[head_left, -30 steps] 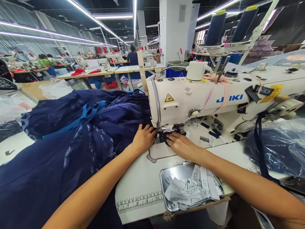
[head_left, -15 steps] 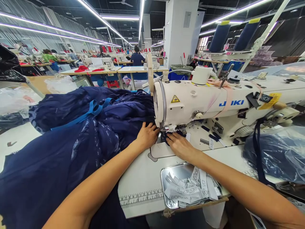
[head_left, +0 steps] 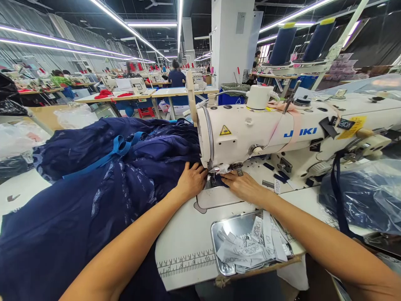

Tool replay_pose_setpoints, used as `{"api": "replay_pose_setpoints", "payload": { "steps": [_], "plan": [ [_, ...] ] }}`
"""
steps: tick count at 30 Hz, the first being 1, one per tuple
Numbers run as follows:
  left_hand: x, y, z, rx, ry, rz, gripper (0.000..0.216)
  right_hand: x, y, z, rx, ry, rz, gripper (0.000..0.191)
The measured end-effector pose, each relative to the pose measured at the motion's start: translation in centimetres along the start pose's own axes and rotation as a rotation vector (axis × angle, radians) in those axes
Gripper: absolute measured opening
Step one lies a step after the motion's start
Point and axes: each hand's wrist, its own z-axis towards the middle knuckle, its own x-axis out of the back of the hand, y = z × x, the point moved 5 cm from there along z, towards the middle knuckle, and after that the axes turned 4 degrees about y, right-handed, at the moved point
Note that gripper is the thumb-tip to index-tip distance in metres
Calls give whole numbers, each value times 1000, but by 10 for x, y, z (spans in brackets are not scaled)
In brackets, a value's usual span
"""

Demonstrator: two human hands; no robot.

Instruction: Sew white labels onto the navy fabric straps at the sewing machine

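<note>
A navy garment (head_left: pixel 78 213) with pale lace trim and a blue ribbon (head_left: pixel 120 146) is heaped left of the white sewing machine (head_left: pixel 266 121). My left hand (head_left: pixel 191 182) rests on the cloth just left of the presser foot (head_left: pixel 216 169), its fingers slightly apart. On the other side, my right hand (head_left: pixel 246 188) has its fingers close together on a dark piece of the cloth, with the fingertips partly hidden under the machine head. A small dark label (head_left: pixel 216 180) with pale lettering shows between the hands, at the needle area.
A metal tray (head_left: pixel 216 246) of white printed labels (head_left: pixel 247 251) sits at the table's front edge, beside a printed ruler (head_left: pixel 188 261). Dark labels (head_left: pixel 282 175) lie on the machine bed. To the right is a plastic bag (head_left: pixel 369 192) of navy cloth. Farther back, people work at other tables.
My right hand has shifted slightly right, uncovering more of the dark label by the presser foot. My left hand stays beside the foot. The whole view has shifted a little.
</note>
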Motion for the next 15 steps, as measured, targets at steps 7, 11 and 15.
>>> {"api": "replay_pose_setpoints", "payload": {
  "steps": [7,11,15],
  "plan": [
    [-2,-1,0,-12,21,-53,29,1,10,-4,-13,34,157,47],
    [0,0,-2,-29,37,-79,28,-10,27,10,-185,-14,280,35],
    [2,3,-4,-58,62,-111,28,-20,47,31,-259,-27,329,28]
  ]
}}
